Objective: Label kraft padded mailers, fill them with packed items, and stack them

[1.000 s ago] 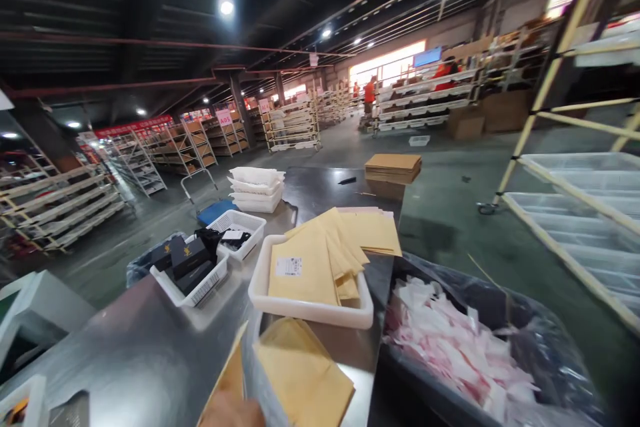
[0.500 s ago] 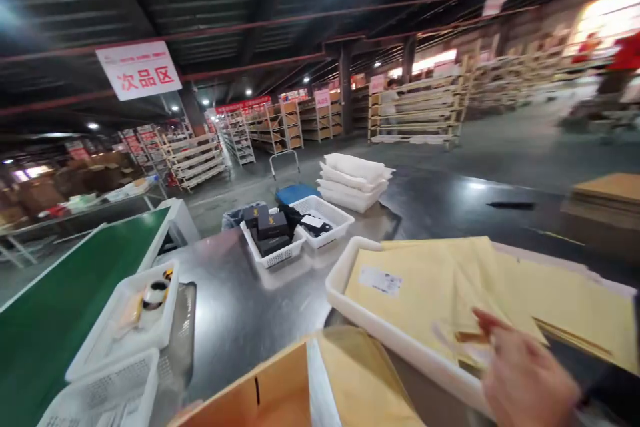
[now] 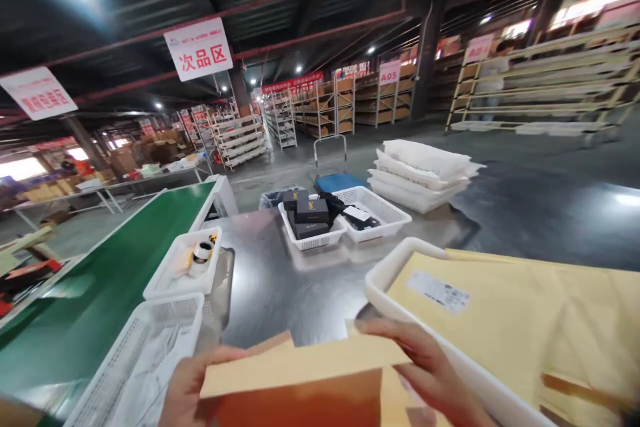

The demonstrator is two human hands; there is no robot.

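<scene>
A brown kraft paper envelope [image 3: 300,373] is at the bottom middle, nearest to me, with a pale flap strip along its top edge. My left hand [image 3: 193,377] grips its left end, thumb along the top. My right hand [image 3: 433,363] has its fingers closed on the upper right corner. Under the right fingers something pale shows, too blurred to name. The envelope's lower part is cut off by the frame. Just right of my right hand stands a white tray [image 3: 373,287] with a stack of yellowish envelopes [image 3: 480,300]; the top one bears a white label [image 3: 440,290].
On the metal table [image 3: 270,280] stand a white basket of black boxes [image 3: 313,210], another basket [image 3: 395,217] and stacked white padded packs [image 3: 425,173]. At left are a tray with tape rolls [image 3: 203,252], a basket of papers [image 3: 160,360] and a green conveyor belt [image 3: 120,253].
My right hand has moved left from the envelope tray onto the kraft envelope. My left hand has come into clear view on its left end. The view has turned left.
</scene>
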